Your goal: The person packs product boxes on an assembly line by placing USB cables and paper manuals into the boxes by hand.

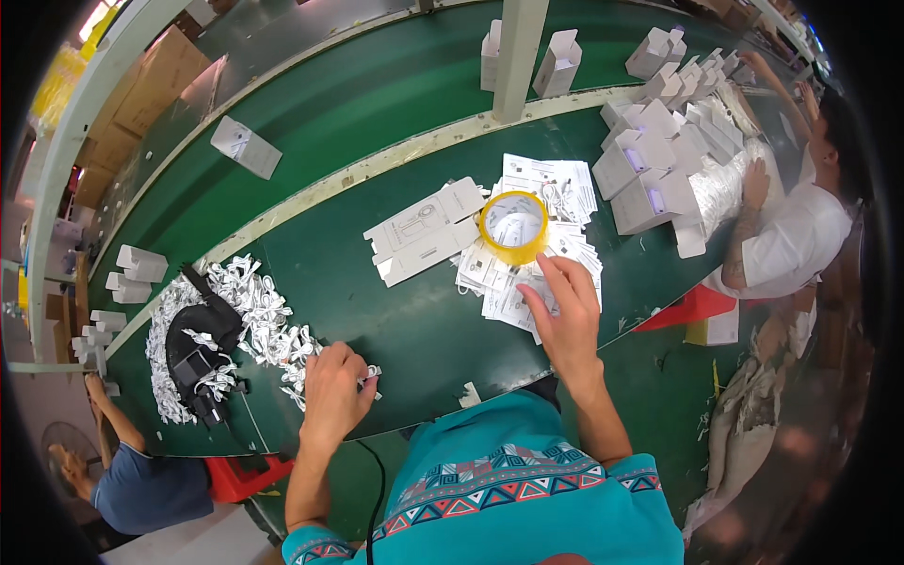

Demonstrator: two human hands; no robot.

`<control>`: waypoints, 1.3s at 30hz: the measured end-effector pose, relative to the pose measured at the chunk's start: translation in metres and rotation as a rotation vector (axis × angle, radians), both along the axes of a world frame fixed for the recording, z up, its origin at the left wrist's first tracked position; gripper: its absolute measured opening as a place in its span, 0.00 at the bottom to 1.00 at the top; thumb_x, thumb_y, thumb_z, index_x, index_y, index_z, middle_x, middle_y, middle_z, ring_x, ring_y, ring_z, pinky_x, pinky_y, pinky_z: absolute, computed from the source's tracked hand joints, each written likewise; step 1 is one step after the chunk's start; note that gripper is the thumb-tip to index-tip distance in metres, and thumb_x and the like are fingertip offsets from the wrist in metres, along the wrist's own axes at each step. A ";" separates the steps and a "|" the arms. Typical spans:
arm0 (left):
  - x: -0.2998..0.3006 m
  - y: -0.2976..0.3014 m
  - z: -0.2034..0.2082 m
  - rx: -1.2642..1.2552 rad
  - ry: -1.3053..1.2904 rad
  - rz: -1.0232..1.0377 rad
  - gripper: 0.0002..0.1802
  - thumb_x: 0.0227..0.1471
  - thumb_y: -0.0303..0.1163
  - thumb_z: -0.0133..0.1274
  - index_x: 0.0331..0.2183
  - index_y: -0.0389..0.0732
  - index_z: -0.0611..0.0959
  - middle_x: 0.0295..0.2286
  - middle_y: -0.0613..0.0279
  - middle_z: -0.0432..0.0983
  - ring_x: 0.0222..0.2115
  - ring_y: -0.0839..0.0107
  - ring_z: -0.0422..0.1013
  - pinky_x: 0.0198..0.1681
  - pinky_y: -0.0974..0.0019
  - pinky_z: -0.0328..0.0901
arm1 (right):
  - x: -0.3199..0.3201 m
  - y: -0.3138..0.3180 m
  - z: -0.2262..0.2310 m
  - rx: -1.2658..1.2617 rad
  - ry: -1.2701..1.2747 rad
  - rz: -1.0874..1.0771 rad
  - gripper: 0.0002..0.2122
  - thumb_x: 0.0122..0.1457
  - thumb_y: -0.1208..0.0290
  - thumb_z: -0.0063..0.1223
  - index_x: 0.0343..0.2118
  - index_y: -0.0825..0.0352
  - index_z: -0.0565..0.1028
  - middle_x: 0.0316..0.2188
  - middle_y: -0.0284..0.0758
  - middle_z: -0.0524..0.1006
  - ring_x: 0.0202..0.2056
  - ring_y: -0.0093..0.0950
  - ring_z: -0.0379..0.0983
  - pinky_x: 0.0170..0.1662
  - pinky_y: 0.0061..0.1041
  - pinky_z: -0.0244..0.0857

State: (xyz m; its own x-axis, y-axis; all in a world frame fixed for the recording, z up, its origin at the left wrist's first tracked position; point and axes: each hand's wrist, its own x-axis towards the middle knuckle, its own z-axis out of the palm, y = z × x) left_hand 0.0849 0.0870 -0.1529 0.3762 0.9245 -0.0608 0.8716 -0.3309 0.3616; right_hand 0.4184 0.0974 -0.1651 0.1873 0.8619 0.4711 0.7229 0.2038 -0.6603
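My left hand [334, 391] is closed at the near edge of the green bench, pinching a small bundled white cable [374, 373] between thumb and fingers. Just beside it spreads a heap of bundled white cables [259, 311]. My right hand [570, 325] is held over a pile of printed paper leaflets [584, 259], its thumb and forefinger apart and nothing seen between them. On top of the leaflets rests a roll of yellow tape [514, 227], close to my right fingertips. Left of the roll lies a flattened white box [424, 233] with a printed outline drawing.
A black strap-like item with a dark adapter [193, 365] lies on the cables. Upright open white boxes [645, 179] crowd the right, near a co-worker in white [800, 231]. Another person in blue [155, 490] sits at left. A pale post [518, 61] rises behind; a conveyor carries one box [247, 148].
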 end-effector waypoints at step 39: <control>0.087 0.232 0.037 0.583 -0.786 -0.011 0.09 0.49 0.24 0.69 0.35 0.36 0.88 0.39 0.54 0.81 0.43 0.61 0.78 0.48 0.62 0.71 | 0.080 -0.008 -0.047 0.169 -0.061 -0.166 0.10 0.47 0.87 0.68 0.34 0.73 0.81 0.35 0.41 0.82 0.37 0.41 0.77 0.42 0.36 0.72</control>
State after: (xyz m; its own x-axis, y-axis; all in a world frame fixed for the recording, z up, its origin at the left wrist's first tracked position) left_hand 0.1717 0.3187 -0.1161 0.1225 0.7265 0.6762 0.4482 -0.6484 0.6154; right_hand 0.4986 0.0898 -0.2120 0.2867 0.7298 0.6207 0.7929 0.1829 -0.5813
